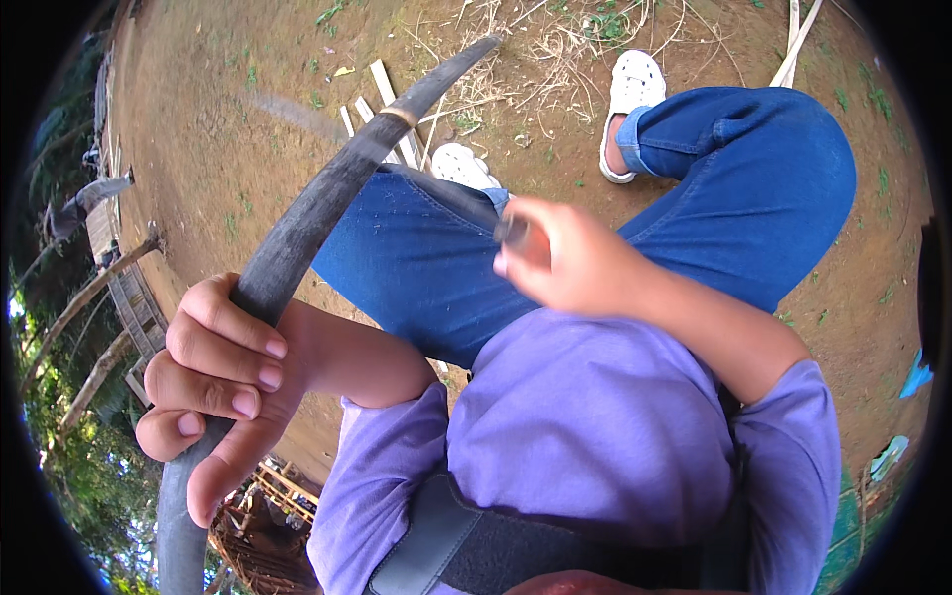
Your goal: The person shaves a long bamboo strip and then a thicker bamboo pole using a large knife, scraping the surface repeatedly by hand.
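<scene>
My left hand is wrapped round a long, dark, curved stick that tapers to a point at its far end. A pale ring-like notch crosses the stick near that tip, and its near end runs out of the picture at the lower left. Over my lap, my right hand grips the dark handle of what looks like a long knife. Its thin blade is smeared by motion and stretches to the far left, past the stick. Whether blade and stick touch I cannot tell.
My bent legs in blue jeans and white clogs are in front of me on bare earth. Pale shavings and cut strips lie beyond. Branches and a wooden fence stand at the left.
</scene>
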### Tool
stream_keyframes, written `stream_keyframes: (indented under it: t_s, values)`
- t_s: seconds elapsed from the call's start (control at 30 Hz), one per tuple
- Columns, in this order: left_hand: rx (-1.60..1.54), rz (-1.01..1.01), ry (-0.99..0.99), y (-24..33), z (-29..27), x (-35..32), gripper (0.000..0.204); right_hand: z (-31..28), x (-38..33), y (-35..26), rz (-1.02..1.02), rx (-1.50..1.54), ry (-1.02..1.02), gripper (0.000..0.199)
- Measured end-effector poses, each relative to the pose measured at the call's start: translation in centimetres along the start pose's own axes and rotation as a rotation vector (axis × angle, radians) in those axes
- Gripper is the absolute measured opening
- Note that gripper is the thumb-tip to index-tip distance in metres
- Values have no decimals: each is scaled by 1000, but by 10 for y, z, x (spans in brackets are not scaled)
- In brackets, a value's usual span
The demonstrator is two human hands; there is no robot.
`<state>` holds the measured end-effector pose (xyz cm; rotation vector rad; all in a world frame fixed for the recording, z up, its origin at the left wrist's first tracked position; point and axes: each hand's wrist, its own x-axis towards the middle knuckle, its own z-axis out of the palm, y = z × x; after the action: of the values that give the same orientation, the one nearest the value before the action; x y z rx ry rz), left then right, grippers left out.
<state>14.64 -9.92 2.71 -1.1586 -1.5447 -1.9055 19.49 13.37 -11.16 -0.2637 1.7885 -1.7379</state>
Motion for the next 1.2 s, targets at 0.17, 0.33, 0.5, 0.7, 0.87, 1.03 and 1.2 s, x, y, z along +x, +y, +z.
stream_keyframes:
  t_s: [0.17, 0.33, 0.5, 0.7, 0.87, 1.03, 1.2]
  values:
    - [69, -2, 10, 6, 5, -4, 65, -25, 41, 45, 469, 86, 97, 27]
    - [73, -23, 25, 2, 6, -3, 69, -8, 15, 24, 22, 5, 64, 31]
    - [150, -60, 162, 7, 15, -5, 63, 0, 7, 12, 61, 23, 108, 28]
    - [99, -11, 74, 7, 8, -6, 69, -4, 10, 19, 24, -114, 114, 29]
    - [84, 15, 102, 4, 9, -5, 67, -5, 7, 12, 56, -47, 57, 28]
    - [83, 11, 96, 1, 12, -3, 65, -9, 14, 27, 30, -72, 100, 28]
    - [100, 9, 97, 6, 16, -3, 66, -12, 0, 14, -12, -57, 2, 28]
